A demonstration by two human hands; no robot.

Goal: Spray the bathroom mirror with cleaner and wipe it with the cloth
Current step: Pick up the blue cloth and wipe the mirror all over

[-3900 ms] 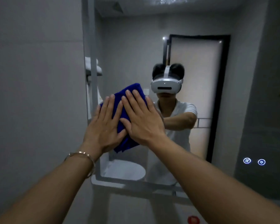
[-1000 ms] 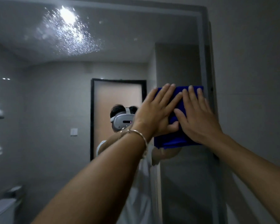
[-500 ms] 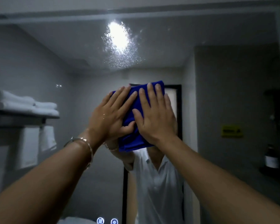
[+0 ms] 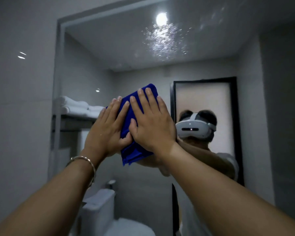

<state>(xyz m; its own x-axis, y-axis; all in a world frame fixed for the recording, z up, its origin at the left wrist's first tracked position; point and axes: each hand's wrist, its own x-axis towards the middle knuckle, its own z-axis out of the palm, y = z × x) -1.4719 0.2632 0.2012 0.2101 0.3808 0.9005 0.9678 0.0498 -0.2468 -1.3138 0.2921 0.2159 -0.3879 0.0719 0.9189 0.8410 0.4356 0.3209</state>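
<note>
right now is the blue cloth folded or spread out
Folded: the blue cloth shows stacked layers along its lower edge.

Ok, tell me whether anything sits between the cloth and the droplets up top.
Nothing visible. The left hand and right hand press the blue cloth flat on the mirror; only bare glass separates it from the droplets up and right.

We note the left hand (image 4: 106,132) and right hand (image 4: 152,126) side by side, fingers straight, palms pressing the folded blue cloth (image 4: 132,153) flat on the mirror (image 4: 92,65), nearer its left edge. Below the top edge, spray droplets (image 4: 162,43) speckle the glass.
</note>
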